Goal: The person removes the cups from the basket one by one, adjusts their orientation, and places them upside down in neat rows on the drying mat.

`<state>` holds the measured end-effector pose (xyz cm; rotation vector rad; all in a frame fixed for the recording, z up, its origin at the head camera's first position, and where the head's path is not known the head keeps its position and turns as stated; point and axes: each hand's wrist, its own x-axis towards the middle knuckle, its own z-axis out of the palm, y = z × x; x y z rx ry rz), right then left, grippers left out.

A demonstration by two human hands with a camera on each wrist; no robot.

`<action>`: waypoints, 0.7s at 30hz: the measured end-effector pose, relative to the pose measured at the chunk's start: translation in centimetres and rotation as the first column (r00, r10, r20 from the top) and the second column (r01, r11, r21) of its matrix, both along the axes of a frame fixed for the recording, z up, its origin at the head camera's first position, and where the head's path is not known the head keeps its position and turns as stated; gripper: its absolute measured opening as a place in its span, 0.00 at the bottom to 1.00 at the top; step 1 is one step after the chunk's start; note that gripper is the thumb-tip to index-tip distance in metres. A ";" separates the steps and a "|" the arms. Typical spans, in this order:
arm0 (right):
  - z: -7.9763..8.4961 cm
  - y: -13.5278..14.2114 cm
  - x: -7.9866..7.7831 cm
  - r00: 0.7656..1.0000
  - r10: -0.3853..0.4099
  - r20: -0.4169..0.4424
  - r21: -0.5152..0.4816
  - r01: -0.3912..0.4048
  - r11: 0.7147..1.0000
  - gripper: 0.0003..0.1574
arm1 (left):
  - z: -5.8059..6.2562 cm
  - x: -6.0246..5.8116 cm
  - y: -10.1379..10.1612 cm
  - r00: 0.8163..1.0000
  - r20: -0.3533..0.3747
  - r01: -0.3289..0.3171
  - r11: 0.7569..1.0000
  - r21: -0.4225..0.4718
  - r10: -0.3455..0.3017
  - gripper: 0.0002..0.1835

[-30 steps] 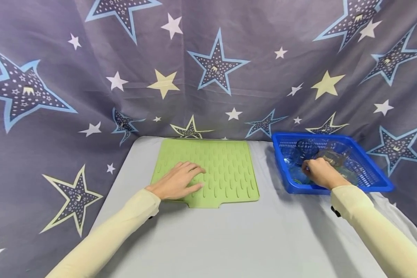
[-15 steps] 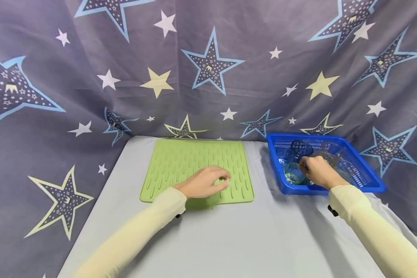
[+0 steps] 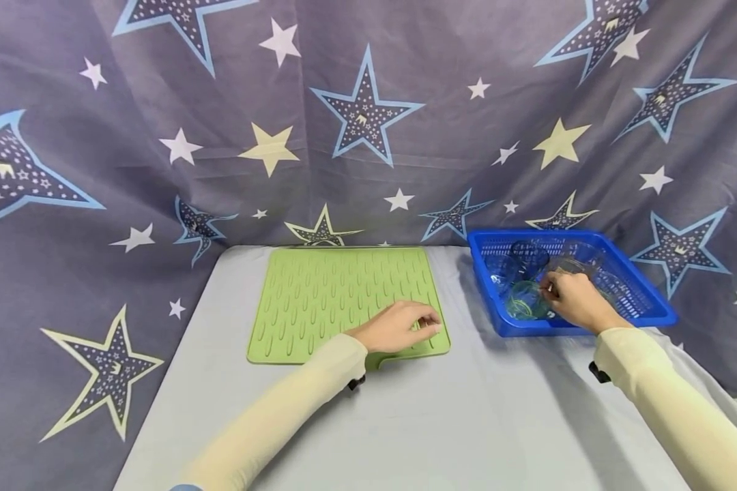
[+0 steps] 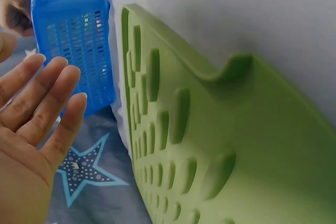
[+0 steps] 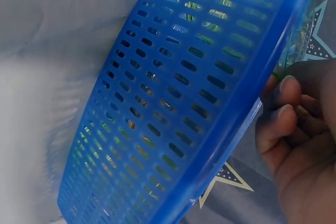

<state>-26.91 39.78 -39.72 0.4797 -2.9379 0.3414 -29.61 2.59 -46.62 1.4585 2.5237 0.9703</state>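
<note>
In the head view my right hand [image 3: 576, 299] is over the blue plastic basket [image 3: 651, 310], pinching the rim of a clear glass with a green tint [image 3: 524, 301]. The right wrist view shows the thumb and fingers [image 5: 283, 121] drawn together at the rim, just past the basket's edge; the glass is mostly hidden behind the wall. My left hand [image 3: 399, 326] hovers above the right front part of the green ridged mat [image 3: 319, 293], its fingers loosely bent and holding nothing. In the left wrist view those fingers [image 4: 52, 103] are spread, apart from the mat.
More clear glasses, among them a dark-tinted one [image 3: 528, 256], stand in the basket around the right hand. Mat and basket lie on a table with a white cloth [image 3: 405, 423]. A grey curtain with stars [image 3: 221, 88] hangs right behind.
My left hand has moved rightward across the mat. The right hand stays at the basket, shifting slightly, and the green-tinted glass shows more clearly beside its fingers. The head view has turned a little right.
</note>
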 end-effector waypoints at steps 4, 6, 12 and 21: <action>0.1 0.0 0.2 1.000 -0.009 -0.013 -0.014 0.008 1.000 0.06 | -0.2 -0.1 0.4 0.999 0.036 -0.004 1.000 0.015 0.003 0.14; 0.2 -0.1 0.4 1.000 -0.013 -0.025 -0.019 0.013 1.000 0.06 | -0.2 0.0 0.4 0.999 0.044 -0.008 1.000 0.017 0.007 0.14; 1.0 0.1 0.8 0.999 -0.041 -0.034 -0.035 0.040 0.999 0.06 | 0.1 0.1 0.6 0.999 0.052 -0.010 1.000 0.015 0.009 0.15; 1.4 -0.2 0.6 0.982 0.007 -0.187 -0.069 -0.020 0.997 0.04 | 0.3 -0.2 -0.1 0.998 0.033 -0.052 0.999 0.001 0.052 0.13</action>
